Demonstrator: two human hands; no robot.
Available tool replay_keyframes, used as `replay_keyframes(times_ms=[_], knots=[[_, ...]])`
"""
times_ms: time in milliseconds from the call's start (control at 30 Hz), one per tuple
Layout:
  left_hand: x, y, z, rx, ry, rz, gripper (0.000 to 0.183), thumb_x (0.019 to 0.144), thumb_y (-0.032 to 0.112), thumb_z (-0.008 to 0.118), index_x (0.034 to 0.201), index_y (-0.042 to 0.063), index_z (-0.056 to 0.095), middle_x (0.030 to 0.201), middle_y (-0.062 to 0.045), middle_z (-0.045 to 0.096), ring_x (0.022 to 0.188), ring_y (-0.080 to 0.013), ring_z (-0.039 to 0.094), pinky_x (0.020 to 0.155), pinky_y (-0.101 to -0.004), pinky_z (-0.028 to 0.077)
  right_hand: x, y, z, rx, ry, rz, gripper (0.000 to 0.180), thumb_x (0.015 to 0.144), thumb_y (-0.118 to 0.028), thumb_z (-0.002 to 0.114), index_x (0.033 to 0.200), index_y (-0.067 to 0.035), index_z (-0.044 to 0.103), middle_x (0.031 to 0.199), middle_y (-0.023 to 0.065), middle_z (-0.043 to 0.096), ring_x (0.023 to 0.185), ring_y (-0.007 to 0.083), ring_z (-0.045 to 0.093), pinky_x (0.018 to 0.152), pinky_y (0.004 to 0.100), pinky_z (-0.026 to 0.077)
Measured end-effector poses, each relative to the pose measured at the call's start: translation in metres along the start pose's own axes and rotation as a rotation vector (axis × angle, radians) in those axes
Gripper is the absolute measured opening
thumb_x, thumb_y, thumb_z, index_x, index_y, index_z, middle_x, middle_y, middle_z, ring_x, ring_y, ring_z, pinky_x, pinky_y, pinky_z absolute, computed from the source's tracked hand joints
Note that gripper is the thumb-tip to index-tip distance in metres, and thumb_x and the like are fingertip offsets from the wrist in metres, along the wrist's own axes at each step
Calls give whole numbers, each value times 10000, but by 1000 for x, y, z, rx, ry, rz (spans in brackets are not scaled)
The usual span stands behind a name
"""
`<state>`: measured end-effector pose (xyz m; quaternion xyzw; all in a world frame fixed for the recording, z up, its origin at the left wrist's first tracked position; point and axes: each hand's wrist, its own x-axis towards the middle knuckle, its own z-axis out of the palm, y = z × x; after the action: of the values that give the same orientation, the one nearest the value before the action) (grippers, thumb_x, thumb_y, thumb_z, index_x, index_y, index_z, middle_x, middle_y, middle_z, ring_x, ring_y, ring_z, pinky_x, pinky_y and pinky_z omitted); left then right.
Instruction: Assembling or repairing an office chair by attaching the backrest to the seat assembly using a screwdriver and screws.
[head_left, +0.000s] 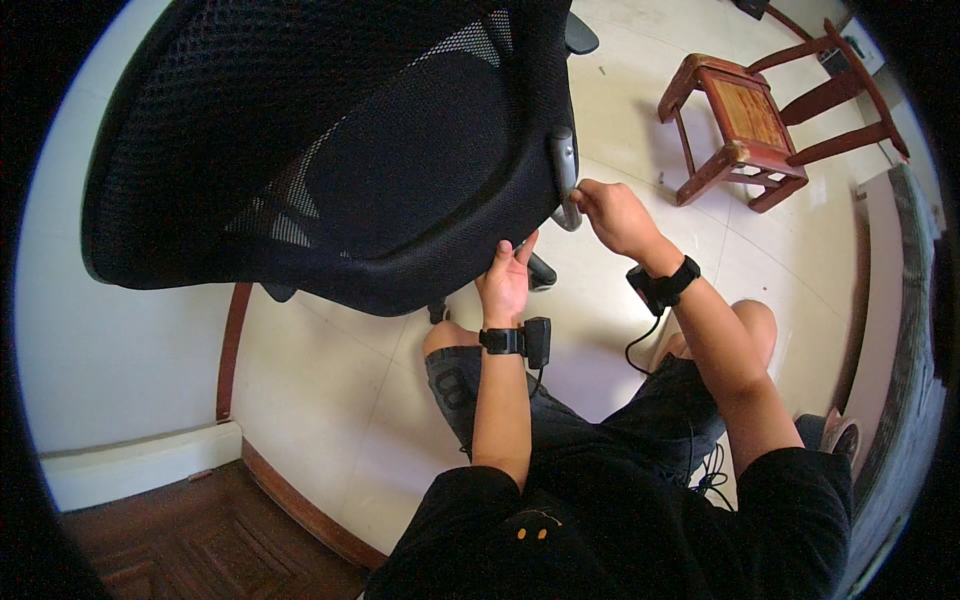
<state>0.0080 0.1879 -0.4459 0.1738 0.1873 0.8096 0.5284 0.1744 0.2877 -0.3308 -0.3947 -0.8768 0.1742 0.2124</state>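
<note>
A black mesh office chair (405, 150) fills the upper left, tipped so that its mesh faces me. On its right edge sits a grey metal bracket (564, 172), rounded at its upper end and curving at the bottom. My right hand (619, 217) is curled, its thumb and fingertips pinched at the bracket's right side; whether a small part is between them is hidden. Below the chair's lower right edge, my left hand (506, 285) holds that edge, palm up, thumb raised and some fingers hidden underneath. Both wrists wear black straps with small cabled devices.
A red-brown wooden chair (750, 112) stands at the upper right on the pale tiled floor (337, 375). Part of the office chair's base (541, 274) shows between my hands. A brown patterned mat (210, 525) lies lower left, and a fabric-covered edge (911, 300) runs along the right.
</note>
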Motion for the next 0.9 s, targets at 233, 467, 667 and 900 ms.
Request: replay_keyframes(times_ms=[233,467,667,900], knots=[[0,0,-8,-18,16,-39,501,865,124,684,1326,93,489,1347,-85,512,1232,-250,510,1057,-484,449,-3,-5,-2,238,-198,244,148,917,-161,495,875,-28,545,692,158,626,684,356,633,597,449,489],[-1,2,0,1,18,-34,479,872,129,676,1314,80,498,1338,-85,521,1211,-254,529,1050,-484,455,-4,-1,-2,-296,1,-113,131,835,-143,521,915,-40,517,737,155,645,688,348,639,614,449,509],[-2,0,0,5,19,-22,467,872,126,674,1304,78,503,1332,-86,524,1211,-258,529,1047,-484,457,-3,-4,3,160,-34,88,254,929,-189,483,771,-22,592,670,175,626,663,350,629,582,445,473],[-3,-1,-5,8,23,-27,501,865,131,684,1323,88,485,1343,-91,513,1224,-260,517,1051,-484,456,-8,-17,-5,-271,4,94,198,946,-204,477,852,-45,549,725,159,642,672,353,616,606,434,491]])
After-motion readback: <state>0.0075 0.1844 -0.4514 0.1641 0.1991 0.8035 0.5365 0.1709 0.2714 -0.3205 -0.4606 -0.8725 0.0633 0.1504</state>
